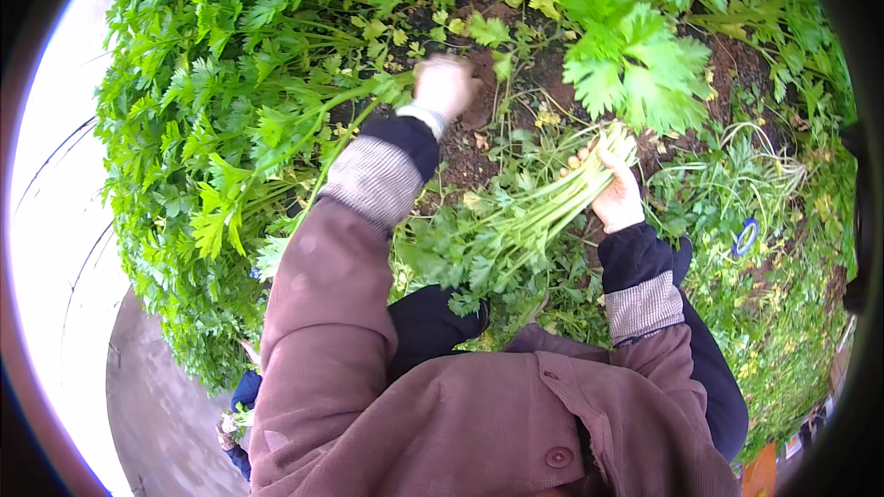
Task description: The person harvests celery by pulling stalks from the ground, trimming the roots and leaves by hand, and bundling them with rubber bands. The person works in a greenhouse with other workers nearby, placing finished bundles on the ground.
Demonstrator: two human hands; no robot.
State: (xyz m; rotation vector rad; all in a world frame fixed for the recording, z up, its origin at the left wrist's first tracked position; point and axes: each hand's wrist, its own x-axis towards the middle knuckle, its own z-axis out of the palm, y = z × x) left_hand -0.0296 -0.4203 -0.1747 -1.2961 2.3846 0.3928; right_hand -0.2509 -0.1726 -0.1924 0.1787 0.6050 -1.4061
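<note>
My right hand (pixel 617 183) is closed around the pale stem bases of a bunch of leafy celery stalks (pixel 545 210), whose leaves fan out to the lower left. Blurred by motion, my left hand (pixel 445 86) is over the brown soil, up and to the left of the bunch. Long green celery stalks (pixel 331 110) run from beside that hand towards the lower left; whether its fingers grip them I cannot tell. A large bright celery leaf (pixel 635 69) stands just above the bunch.
Dense celery plants (pixel 179 152) grow at left and along the top. A roll of blue tape (pixel 745 237) lies on the greens at right, near loose pulled stems (pixel 760 159). Another person in a blue sleeve (pixel 245 390) is at lower left, by a grey wall or sheet (pixel 166 393).
</note>
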